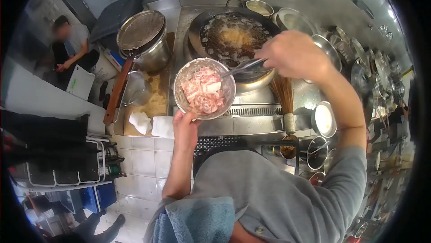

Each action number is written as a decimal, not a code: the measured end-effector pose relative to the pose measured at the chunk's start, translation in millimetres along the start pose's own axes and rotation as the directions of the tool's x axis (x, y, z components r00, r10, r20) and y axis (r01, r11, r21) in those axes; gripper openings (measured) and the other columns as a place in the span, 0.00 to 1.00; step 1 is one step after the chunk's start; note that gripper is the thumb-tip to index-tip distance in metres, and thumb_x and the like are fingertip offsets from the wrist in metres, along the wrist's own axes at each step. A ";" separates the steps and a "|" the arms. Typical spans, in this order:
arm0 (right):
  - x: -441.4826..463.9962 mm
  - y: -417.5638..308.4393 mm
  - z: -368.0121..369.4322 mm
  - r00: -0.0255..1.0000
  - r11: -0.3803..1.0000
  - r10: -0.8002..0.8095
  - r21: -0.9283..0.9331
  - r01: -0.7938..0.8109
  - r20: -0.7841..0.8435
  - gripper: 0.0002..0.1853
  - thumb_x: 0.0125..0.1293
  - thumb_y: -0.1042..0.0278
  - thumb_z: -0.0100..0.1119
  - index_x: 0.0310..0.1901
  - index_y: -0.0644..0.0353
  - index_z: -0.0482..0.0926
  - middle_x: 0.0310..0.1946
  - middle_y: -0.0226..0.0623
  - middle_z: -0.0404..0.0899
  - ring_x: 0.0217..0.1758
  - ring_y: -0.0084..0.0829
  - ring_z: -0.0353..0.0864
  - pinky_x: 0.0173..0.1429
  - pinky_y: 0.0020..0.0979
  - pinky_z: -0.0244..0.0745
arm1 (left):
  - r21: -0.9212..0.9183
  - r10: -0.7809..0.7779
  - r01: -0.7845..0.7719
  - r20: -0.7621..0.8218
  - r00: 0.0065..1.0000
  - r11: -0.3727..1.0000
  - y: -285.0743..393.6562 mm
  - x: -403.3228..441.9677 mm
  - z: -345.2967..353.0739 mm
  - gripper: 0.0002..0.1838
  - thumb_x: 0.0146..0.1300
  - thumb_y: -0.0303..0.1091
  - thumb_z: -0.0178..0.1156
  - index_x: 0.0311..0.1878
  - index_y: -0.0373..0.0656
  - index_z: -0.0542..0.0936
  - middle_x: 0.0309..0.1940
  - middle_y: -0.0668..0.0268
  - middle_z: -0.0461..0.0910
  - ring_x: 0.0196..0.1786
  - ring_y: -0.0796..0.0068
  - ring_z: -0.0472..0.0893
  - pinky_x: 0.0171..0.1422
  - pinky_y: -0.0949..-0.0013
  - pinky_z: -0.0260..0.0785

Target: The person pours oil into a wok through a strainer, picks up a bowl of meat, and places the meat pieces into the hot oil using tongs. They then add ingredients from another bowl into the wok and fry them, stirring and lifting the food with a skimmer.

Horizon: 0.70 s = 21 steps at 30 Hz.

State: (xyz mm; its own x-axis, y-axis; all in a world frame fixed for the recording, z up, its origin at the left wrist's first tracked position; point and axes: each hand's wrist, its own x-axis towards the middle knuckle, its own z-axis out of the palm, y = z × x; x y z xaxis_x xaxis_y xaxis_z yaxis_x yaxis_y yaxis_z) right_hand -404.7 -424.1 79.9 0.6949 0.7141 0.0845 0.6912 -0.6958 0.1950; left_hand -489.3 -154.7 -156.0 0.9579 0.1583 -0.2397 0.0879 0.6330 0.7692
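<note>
My left hand (185, 131) grips the lower rim of a metal bowl (178, 95) that holds pieces of pale pink raw meat (202, 91). Closed around the handle of a metal utensil (242, 67), my right hand (292, 54) is raised over the right edge of the wok. The utensil's far end reaches the bowl's right side, by the meat. Behind the bowl, a large black wok (195, 32) contains dark bubbling oil with golden food (231, 36) in it.
A pot (155, 59) topped by a round strainer (141, 28) stands left of the wok. A bamboo brush (283, 95) is right of the bowl. White cloths (162, 126) lie near the front edge. Another person (74, 48) sits at the far left. Bowls and pans crowd the right.
</note>
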 end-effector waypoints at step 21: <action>17.5 -12.2 15.4 0.992 0.993 -0.114 -0.034 0.116 0.045 0.12 0.52 0.70 0.64 0.40 0.55 0.86 0.37 0.35 0.85 0.37 0.40 0.84 0.41 0.37 0.79 | -0.030 0.021 -0.020 0.017 1.000 0.999 -3.5 -0.1 0.5 0.13 0.59 0.22 0.53 0.47 0.38 0.77 0.46 0.62 0.81 0.47 0.71 0.81 0.51 0.63 0.75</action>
State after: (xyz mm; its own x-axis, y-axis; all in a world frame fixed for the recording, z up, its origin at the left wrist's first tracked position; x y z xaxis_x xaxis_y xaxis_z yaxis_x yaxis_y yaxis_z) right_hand -397.9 -404.3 64.0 0.6197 0.7847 0.0180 0.7598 -0.6054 0.2370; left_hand -489.6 -157.3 -158.4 0.9639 0.1588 -0.2136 0.0601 0.6519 0.7559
